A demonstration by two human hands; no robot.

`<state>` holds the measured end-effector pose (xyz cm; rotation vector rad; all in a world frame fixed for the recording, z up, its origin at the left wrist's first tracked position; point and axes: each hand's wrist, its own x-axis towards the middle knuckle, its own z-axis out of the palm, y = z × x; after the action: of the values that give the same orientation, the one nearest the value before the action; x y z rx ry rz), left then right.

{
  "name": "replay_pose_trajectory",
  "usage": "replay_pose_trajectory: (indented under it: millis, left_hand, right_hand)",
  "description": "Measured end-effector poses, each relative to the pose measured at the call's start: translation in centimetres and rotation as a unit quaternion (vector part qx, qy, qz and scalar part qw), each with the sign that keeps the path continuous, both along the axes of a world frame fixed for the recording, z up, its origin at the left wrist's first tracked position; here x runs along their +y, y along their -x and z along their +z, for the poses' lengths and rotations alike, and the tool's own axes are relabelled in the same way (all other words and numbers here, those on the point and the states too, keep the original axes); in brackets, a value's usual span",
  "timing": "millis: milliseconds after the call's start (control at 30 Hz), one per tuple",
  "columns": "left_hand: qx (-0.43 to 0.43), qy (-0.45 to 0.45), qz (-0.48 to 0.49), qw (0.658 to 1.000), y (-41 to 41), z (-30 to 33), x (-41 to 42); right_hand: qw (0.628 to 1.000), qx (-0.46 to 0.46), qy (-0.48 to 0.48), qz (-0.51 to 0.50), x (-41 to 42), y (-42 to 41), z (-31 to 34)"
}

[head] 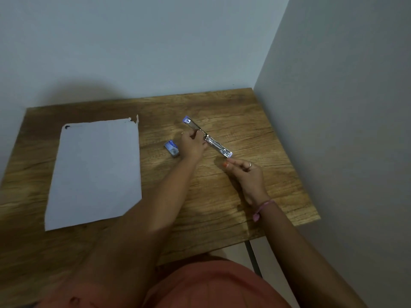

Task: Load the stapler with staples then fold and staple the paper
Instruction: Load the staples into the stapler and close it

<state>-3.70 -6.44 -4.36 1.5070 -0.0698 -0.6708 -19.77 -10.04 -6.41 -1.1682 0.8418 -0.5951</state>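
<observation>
- Right now the stapler (208, 138) lies swung fully open on the wooden table (244, 207), its lid stretched toward the far wall and its metal staple channel pointing at the person.
- Curled fingers of the left hand (193, 145) grip the stapler near its hinge, pinning it in place.
- Just beside the near tip of the channel, the right hand (244, 172) has thumb and fingertips pinched together; whether a strip of staples sits between them is too small to tell.
- Loading looks like the step in hand, judging from the open channel and the staple box (172, 148) resting just left of the left hand.
- To do it well, keep the left hand holding the base flat, line the strip up with the channel, legs downward, and lay it in without tilting, so it seats between the rails before the lid comes down.
- Folding has not begun: the paper (95, 172) lies flat on the left half of the table, well apart from both hands, with a torn far corner.
- Printing on the blue staple box and on the stapler's blue ends is too blurred to read.
</observation>
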Motion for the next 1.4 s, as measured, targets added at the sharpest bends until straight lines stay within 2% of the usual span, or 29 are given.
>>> replay_pose_trajectory:
  millis: [133, 333, 400, 467, 600, 833, 1033, 1400]
  left_hand:
    - [-0.019, 0.027, 0.032, 0.999, 0.3, 1.2, 1.6]
    - [-0.018, 0.123, 0.060, 0.990, 1.2, 4.1, 4.0]
    - [-0.043, 0.127, 0.068, 0.989, 1.3, 4.8, 4.7]
    - [-0.060, 0.132, 0.072, 0.987, 1.2, 5.4, 5.3]
    - [-0.075, 0.126, 0.082, 0.986, 0.7, 6.1, 6.4]
    - [-0.075, 0.129, 0.091, 0.985, 0.4, 7.1, 7.9]
    - [-0.074, 0.124, 0.087, 0.986, 0.2, 7.5, 8.5]
    - [-0.073, 0.115, 0.085, 0.987, -0.4, 7.4, 8.8]
  right_hand:
    - [0.999, -0.015, 0.042, 0.003, 0.2, 0.1, 1.8]
    - [0.982, 0.009, 0.189, 0.013, 1.2, -2.3, 6.0]
    - [0.953, 0.059, 0.296, 0.023, 1.8, -3.5, 6.7]
    - [0.903, 0.110, 0.415, 0.015, 2.4, -4.6, 7.2]
    - [0.855, 0.103, 0.509, 0.010, 3.5, -5.7, 8.3]
    - [0.815, 0.085, 0.572, 0.035, 4.6, -6.6, 8.9]
    - [0.782, 0.113, 0.612, 0.029, 5.5, -7.4, 8.9]
    - [0.776, 0.143, 0.613, 0.049, 6.5, -7.8, 9.6]
